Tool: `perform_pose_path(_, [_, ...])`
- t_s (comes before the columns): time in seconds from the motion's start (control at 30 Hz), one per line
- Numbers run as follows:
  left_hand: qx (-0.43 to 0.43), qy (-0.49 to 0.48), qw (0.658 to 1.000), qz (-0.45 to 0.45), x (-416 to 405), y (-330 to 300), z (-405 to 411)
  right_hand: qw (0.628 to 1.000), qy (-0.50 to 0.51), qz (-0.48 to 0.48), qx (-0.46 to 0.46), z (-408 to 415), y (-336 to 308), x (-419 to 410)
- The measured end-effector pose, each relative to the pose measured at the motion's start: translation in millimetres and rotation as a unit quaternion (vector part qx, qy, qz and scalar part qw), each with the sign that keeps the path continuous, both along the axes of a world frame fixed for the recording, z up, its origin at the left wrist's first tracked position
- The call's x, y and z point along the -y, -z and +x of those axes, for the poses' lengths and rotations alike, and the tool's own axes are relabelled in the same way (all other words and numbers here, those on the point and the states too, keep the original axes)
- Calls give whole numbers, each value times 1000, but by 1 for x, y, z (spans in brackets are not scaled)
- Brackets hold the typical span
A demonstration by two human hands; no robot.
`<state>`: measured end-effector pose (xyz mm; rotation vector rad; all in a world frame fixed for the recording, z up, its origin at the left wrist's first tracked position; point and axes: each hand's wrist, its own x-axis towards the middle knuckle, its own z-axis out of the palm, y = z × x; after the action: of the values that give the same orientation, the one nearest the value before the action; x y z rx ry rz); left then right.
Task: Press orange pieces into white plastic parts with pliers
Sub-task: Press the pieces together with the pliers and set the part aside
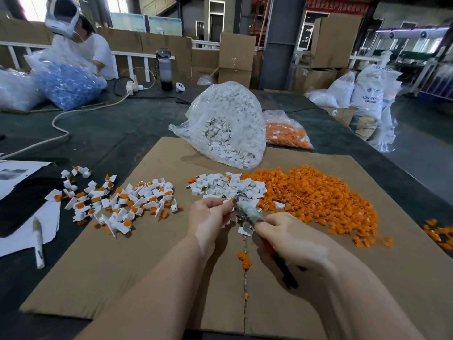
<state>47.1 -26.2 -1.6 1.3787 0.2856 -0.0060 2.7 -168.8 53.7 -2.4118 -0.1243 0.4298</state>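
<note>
Head view, single frame: I am seeing both hands working at lower centre, over a cardboard sheet (306,290) lying on a dark table (103,133). The right hand (291,238) is curling its fingers round the handles of the pliers (245,212), whose metal head is pointing up and left toward the left hand (208,219). The left hand is pinching something small at the plier tip; I am reading it as a white part, but the piece itself is too hidden for me to confirm. Whether the plier jaws are closed I cannot tell.

Just above the hands a small heap of white parts (228,185) is sitting, touching a much larger spread of orange pieces (318,195) running to the right. Left of centre, a scatter of assembled white-and-orange parts (117,200) is straddling the cardboard's left edge. Above centre a clear bag of white parts (228,123) is leaning, with a bag of orange pieces (286,131) just beside it on the right. At upper left another person (81,40) is sitting behind a bag of blue parts (66,82).
</note>
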Motion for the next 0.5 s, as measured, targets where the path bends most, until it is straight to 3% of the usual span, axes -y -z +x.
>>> perform_pose_path(0.23, [-2,2,1000,3,-1,-1,-1,997,13,-55,48,3,12,-7])
perform_pose_path(0.5, [0,-11,1000,11,-2,2,-1,992,64,-24,105,2,29,-5])
